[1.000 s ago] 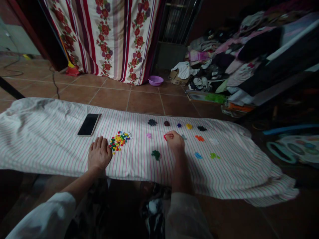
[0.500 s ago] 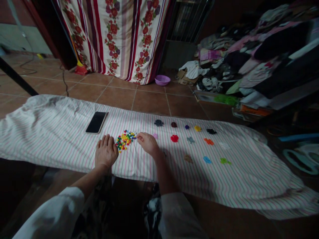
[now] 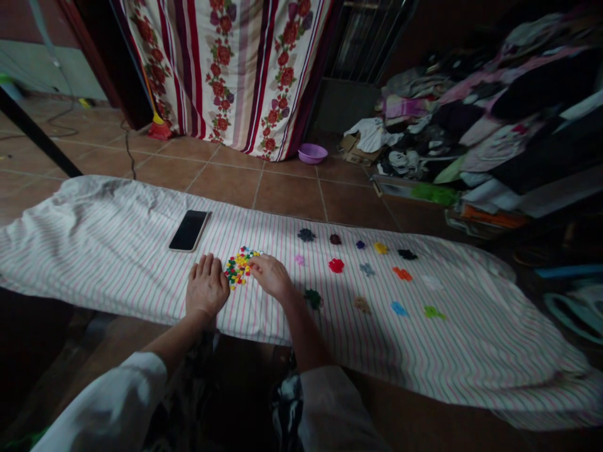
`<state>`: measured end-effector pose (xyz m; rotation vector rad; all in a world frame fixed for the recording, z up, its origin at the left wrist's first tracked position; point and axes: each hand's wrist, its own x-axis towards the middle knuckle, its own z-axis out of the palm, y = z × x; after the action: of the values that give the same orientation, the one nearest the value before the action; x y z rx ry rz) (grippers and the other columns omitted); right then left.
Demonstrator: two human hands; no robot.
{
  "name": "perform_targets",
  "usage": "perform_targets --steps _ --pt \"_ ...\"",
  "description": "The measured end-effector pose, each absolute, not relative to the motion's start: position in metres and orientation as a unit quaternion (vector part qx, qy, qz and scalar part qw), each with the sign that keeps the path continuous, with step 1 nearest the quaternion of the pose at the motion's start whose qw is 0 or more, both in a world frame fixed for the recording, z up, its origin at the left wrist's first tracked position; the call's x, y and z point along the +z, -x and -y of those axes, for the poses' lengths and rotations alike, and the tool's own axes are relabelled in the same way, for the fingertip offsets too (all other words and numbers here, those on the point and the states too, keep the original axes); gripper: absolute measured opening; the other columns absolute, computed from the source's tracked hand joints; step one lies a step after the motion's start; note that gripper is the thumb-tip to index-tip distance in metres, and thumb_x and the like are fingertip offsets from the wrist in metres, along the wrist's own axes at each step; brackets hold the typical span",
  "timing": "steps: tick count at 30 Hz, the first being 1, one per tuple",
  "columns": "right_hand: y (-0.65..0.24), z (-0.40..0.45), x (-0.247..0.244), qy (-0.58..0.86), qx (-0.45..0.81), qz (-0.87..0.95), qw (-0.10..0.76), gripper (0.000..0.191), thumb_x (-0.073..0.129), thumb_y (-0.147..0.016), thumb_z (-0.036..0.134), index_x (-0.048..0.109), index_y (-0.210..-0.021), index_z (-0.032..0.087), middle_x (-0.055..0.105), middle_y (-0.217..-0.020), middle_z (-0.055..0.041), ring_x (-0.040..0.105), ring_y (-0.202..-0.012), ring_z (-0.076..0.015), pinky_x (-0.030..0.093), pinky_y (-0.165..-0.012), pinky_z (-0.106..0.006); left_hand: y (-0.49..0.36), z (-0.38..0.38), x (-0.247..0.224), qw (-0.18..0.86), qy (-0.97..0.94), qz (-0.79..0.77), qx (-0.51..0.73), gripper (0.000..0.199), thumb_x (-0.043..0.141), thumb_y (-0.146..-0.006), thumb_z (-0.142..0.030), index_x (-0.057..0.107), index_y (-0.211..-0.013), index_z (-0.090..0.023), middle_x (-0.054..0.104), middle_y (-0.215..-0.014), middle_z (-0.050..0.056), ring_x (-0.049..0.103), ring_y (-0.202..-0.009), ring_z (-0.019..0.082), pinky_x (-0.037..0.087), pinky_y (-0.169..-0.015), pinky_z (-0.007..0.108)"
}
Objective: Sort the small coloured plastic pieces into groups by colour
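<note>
A mixed pile of tiny coloured pieces (image 3: 237, 271), mostly yellow, red, green and blue, lies on the striped cloth (image 3: 264, 314). My left hand (image 3: 207, 287) rests flat at the pile's left edge, fingers stretched out. Over the pile's right side is my right hand (image 3: 271, 276), thumb and fingertips pinched together among the pieces; whatever is between them is too small to make out. To the right sit single-colour heaps, among them pink (image 3: 300, 259), red (image 3: 336, 265), dark green (image 3: 313, 299), yellow (image 3: 381, 248), orange (image 3: 402, 274) and blue (image 3: 399, 308).
A phone (image 3: 190, 230) lies on the cloth behind my left hand. Beyond the cloth's far edge are tiled floor, a purple basin (image 3: 313, 154), a broom (image 3: 159, 127) and a flowered curtain (image 3: 240, 75). Clothes (image 3: 424, 119) are piled at the right.
My right hand has moved left and slightly down, from the pile's right edge onto the pieces, uncovering the dark green heap. My left hand stays beside the pile. The view has shifted slightly.
</note>
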<state>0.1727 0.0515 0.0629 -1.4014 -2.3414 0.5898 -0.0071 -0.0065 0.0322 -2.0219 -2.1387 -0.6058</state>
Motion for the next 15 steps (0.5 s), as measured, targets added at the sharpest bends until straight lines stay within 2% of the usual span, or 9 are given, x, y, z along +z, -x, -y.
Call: perform_targets --steps 5,15 --pt "-0.163 -0.049 0.060 0.482 0.200 0.837 0.164 0.024 0.056 -0.091 0.018 0.071 -0.108 0.024 0.064 -0.104 -0.0061 0.059 -0.100 -0.0187 0.044 -0.088 -0.028 0.007 0.006 0.034 0.058 0.671 0.712 -0.199 0.046 0.036 -0.088 -0.027 0.058 -0.124 -0.007 0.054 -0.140 0.021 0.045 -0.135 0.033 0.033 -0.111 0.050" --pt "-0.154 -0.046 0.059 0.484 0.188 0.840 0.154 0.020 0.055 -0.092 0.017 0.072 -0.101 0.023 0.064 -0.100 -0.0050 0.059 -0.100 -0.0167 0.045 -0.092 -0.027 0.007 0.007 0.033 0.072 0.673 0.711 -0.193 0.046 0.035 -0.090 -0.027 0.058 -0.125 -0.007 0.055 -0.139 0.021 0.046 -0.135 0.033 0.034 -0.110 0.050"
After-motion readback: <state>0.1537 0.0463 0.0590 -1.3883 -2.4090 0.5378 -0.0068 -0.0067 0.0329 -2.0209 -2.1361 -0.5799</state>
